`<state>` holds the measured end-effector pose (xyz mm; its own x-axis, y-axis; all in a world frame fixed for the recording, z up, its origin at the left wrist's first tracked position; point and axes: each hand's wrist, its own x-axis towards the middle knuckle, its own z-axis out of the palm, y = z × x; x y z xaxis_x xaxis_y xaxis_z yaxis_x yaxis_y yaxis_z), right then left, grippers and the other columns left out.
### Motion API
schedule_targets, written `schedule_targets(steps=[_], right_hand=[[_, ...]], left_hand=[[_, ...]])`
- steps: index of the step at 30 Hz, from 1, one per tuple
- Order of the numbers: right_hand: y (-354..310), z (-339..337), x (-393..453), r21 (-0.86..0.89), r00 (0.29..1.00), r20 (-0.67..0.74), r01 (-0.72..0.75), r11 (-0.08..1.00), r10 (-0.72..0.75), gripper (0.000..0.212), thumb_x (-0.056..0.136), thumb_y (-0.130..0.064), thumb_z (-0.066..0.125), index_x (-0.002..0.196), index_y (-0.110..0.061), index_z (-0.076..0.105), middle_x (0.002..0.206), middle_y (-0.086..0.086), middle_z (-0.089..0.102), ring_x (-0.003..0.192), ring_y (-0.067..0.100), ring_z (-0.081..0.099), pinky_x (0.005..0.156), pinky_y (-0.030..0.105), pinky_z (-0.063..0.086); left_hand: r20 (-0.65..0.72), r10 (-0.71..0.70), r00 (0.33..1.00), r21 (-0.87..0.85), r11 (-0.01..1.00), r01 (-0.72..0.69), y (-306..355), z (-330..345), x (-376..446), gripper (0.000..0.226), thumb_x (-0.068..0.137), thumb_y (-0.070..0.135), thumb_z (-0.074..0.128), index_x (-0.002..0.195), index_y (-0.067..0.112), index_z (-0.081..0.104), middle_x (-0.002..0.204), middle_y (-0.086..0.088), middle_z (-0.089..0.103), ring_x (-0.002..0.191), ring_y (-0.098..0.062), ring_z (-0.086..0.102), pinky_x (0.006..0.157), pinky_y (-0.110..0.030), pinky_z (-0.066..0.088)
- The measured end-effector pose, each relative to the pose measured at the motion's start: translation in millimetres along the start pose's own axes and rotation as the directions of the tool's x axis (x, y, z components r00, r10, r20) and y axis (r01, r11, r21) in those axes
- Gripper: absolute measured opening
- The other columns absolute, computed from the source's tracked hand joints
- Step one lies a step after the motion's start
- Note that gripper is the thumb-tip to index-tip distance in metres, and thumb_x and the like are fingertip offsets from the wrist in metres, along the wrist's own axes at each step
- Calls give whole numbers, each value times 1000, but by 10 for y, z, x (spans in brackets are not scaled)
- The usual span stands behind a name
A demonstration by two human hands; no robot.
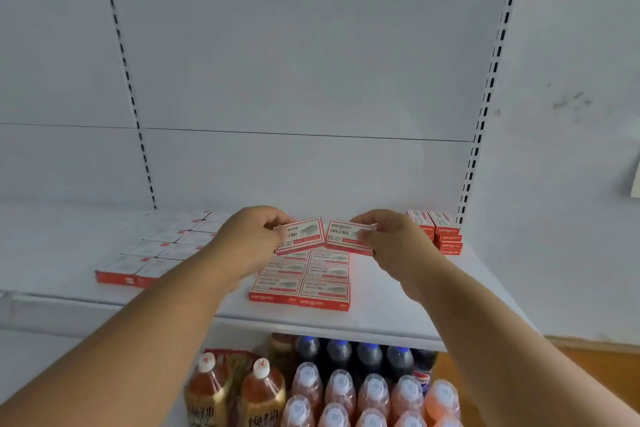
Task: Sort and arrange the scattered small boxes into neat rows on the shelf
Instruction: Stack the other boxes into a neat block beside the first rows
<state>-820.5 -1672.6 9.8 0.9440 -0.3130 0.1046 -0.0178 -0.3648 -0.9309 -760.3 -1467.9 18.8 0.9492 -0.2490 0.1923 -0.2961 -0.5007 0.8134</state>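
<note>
My left hand (247, 239) pinches a small red-and-white staple box (300, 235) by its left end. My right hand (393, 241) pinches a second box of the same kind (348, 236) by its right end. Both boxes hang side by side, tilted toward me, just above the far end of a two-column block of matching boxes (303, 279) lying flat on the white shelf (398, 302). A short stack of the same boxes (446, 236) stands at the back right. A wider block of white-topped boxes (162, 246) lies at the left.
The shelf's back panel (304, 80) rises behind, with slotted uprights (485, 107) at each side. Below the shelf edge stand rows of drink bottles (339, 388): dark cola, pink drinks and brown tea. A wooden floor (595, 371) shows at the lower right.
</note>
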Motion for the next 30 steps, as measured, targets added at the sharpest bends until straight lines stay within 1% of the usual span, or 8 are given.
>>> schedule_targets(steps=[4, 8, 10, 12, 14, 16, 24, 30], right_hand=[[-30, 342, -210, -217, 999, 14, -41, 975, 46, 18, 94, -13, 56, 97, -22, 71, 67, -4, 61, 42, 7, 43, 39, 18, 32], [-11, 521, -281, -547, 1000, -12, -16, 837, 11, 25, 97, -17, 50, 113, -26, 67, 107, 2, 64, 75, 16, 60, 62, 25, 47], [-2, 536, -304, -658, 999, -35, 4, 753, -36, 26, 98, -20, 49, 114, -28, 67, 117, -1, 55, 90, 17, 60, 74, 25, 45], [11, 516, -335, -677, 998, -6, 47, 735, -69, 20, 97, -26, 50, 102, -32, 68, 113, -1, 55, 88, 15, 58, 78, 26, 44], [4, 479, -402, -689, 997, 58, 83, 720, -60, 16, 93, -40, 57, 106, -34, 65, 113, -4, 52, 86, 12, 56, 79, 26, 43], [15, 423, -448, -727, 994, 102, 92, 681, -25, 41, 84, -48, 68, 122, -35, 59, 119, -8, 46, 90, 11, 56, 84, 26, 44], [73, 423, -457, -685, 993, 77, 116, 719, -87, 35, 84, -34, 72, 117, -35, 61, 114, -8, 54, 85, 8, 58, 74, 22, 47], [99, 476, -460, -715, 988, 75, 146, 684, -133, 39, 86, -32, 67, 124, -29, 59, 119, -8, 50, 91, 11, 56, 81, 23, 43]], left_hand=[[85, -1, 996, 214, 977, -17, -297, -245, -20, 20, 96, 15, 58, 103, 26, 74, 100, 13, 70, 90, -9, 62, 80, -28, 48], [193, 16, 981, 326, 942, -80, -431, -233, -30, 22, 97, 21, 56, 110, 28, 72, 112, 7, 68, 92, -8, 60, 70, -21, 45], [199, 88, 976, 336, 930, -152, -440, -216, -68, 27, 100, 22, 53, 120, 29, 68, 125, 5, 59, 96, -8, 55, 66, -15, 38], [232, 157, 960, 335, 914, -230, -439, -235, -119, 30, 101, 27, 50, 128, 31, 63, 131, 4, 50, 101, -9, 50, 71, -12, 37], [328, 193, 925, 335, 891, -305, -456, -285, -168, 34, 98, 38, 55, 132, 36, 58, 136, 7, 46, 113, -11, 49, 89, -19, 38], [427, 190, 884, 368, 856, -362, -485, -344, -216, 47, 91, 45, 63, 136, 41, 52, 138, 12, 45, 121, -10, 47, 98, -25, 38], [357, 280, 891, 356, 841, -407, -638, -272, -213, 43, 95, 24, 62, 133, 43, 54, 135, 14, 46, 107, -4, 51, 77, -9, 35], [324, 360, 875, 381, 797, -469, -658, -192, -222, 40, 95, 24, 60, 133, 36, 53, 132, 12, 47, 110, -9, 54, 91, -19, 46]])
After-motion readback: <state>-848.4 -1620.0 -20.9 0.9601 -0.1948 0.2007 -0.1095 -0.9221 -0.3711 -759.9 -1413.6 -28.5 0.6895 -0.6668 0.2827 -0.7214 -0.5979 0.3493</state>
